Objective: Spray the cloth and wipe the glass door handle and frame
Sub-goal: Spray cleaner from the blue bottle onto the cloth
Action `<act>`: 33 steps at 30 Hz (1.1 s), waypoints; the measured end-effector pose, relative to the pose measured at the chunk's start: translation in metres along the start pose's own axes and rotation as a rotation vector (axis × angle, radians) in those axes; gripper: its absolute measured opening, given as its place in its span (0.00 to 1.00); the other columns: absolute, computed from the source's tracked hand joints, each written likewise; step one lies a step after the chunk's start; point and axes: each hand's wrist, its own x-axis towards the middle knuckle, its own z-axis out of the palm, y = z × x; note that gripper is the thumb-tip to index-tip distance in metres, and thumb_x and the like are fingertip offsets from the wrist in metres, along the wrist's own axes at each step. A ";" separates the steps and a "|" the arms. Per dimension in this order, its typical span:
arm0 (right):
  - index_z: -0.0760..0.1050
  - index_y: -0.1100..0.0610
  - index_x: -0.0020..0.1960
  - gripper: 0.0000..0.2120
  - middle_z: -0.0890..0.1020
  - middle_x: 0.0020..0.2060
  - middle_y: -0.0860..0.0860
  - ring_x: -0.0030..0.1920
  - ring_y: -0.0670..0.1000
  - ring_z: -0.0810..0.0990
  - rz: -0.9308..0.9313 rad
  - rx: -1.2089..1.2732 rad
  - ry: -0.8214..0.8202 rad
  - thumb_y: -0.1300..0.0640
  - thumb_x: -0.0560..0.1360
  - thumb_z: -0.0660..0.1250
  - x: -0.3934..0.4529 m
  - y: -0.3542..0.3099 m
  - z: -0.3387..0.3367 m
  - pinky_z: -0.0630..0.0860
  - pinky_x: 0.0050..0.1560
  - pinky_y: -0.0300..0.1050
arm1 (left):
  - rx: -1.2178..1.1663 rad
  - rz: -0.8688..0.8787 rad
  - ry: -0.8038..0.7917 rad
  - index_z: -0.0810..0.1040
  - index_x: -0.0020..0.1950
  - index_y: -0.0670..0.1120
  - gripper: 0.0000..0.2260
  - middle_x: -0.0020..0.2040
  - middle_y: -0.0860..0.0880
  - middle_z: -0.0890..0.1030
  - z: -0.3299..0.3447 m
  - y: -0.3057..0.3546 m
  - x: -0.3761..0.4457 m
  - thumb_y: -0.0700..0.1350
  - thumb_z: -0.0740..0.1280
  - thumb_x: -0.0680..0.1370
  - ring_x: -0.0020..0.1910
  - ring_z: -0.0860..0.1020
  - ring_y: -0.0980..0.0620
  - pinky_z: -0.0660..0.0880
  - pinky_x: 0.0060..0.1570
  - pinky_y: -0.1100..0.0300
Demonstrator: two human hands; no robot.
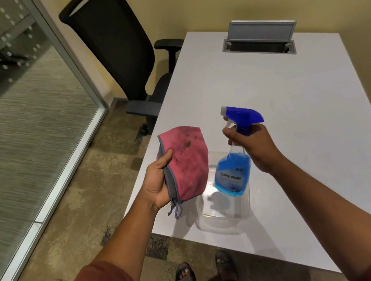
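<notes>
My left hand (159,183) grips a folded pink cloth (188,161) with a grey edge, held up above the table's left edge with its flat face turned towards the bottle. My right hand (251,145) holds a clear spray bottle (233,176) of blue liquid by the neck, with a finger on the trigger. Its blue spray head (243,115) has a white nozzle that points left at the cloth. A glass wall with a metal frame (70,61) fills the left side. No door handle is in view.
A white table (295,125) lies ahead, with a clear plastic tray (225,215) under the bottle and an open cable hatch (258,41) at the far end. A black office chair (121,54) stands between table and glass. My sandalled feet (207,276) stand on patterned carpet.
</notes>
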 end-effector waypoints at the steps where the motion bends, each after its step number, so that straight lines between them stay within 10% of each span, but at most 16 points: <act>1: 0.79 0.54 0.56 0.14 0.85 0.46 0.51 0.45 0.49 0.83 0.021 0.046 -0.079 0.54 0.72 0.75 -0.004 -0.006 -0.004 0.81 0.51 0.47 | -0.004 0.001 0.003 0.77 0.70 0.43 0.21 0.65 0.39 0.81 0.001 0.000 0.001 0.49 0.68 0.78 0.62 0.81 0.38 0.78 0.59 0.42; 11: 0.79 0.51 0.56 0.22 0.87 0.45 0.52 0.44 0.52 0.86 0.145 -0.284 -0.424 0.36 0.73 0.65 -0.050 -0.038 -0.005 0.82 0.46 0.42 | -0.026 -0.016 -0.059 0.74 0.72 0.42 0.24 0.69 0.38 0.77 0.010 -0.003 0.003 0.50 0.68 0.78 0.67 0.77 0.38 0.73 0.67 0.38; 33: 0.80 0.57 0.48 0.34 0.86 0.36 0.55 0.30 0.48 0.84 0.086 -0.426 -0.156 0.26 0.66 0.62 -0.068 -0.051 0.029 0.80 0.37 0.41 | -0.022 0.005 -0.063 0.72 0.73 0.42 0.23 0.71 0.37 0.75 0.014 -0.007 -0.002 0.51 0.65 0.80 0.68 0.75 0.36 0.70 0.69 0.38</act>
